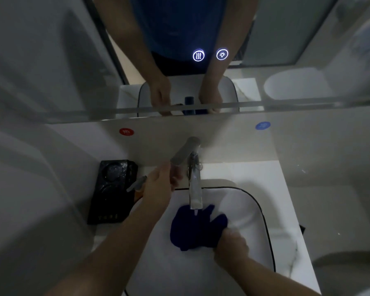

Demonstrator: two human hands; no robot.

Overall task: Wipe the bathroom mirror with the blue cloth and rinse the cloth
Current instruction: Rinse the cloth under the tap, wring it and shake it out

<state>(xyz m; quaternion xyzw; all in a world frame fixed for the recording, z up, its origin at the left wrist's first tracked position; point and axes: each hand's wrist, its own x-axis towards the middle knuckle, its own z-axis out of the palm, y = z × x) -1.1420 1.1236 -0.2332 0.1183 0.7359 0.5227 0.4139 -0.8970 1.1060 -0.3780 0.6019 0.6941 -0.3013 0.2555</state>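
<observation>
Glass is spanning the wall beyond both hands: the mirror [51, 60] is reflecting the person's forearms, and two lit round buttons are glowing on it. Below it, the white countertop [286, 199] is carrying the basin [158, 270], over which both hands are working. A black tray [113, 193] is sitting just outside the left hand.

The blue cloth [192, 229] is lying bunched in the basin, between the two hands and closer to the right one. Its long axis is running from the right hand's grip forward and leftward, so its far edge is resting directly under the mouth of the spout [195, 193].

The right hand [231, 245] is clutching the cloth's near corner in curled fingers. The left hand [158, 186] is reaching ahead of the cloth and apart from it, fingers curling round the lower end of the tap lever [185, 151].

Whether water is flowing is too faint to tell. Rinsing appears to be the step in hand. With the cloth lined up beneath the spout, the coming move is likely depending on the lever hand, while the nearer right hand is placed for kneading.
</observation>
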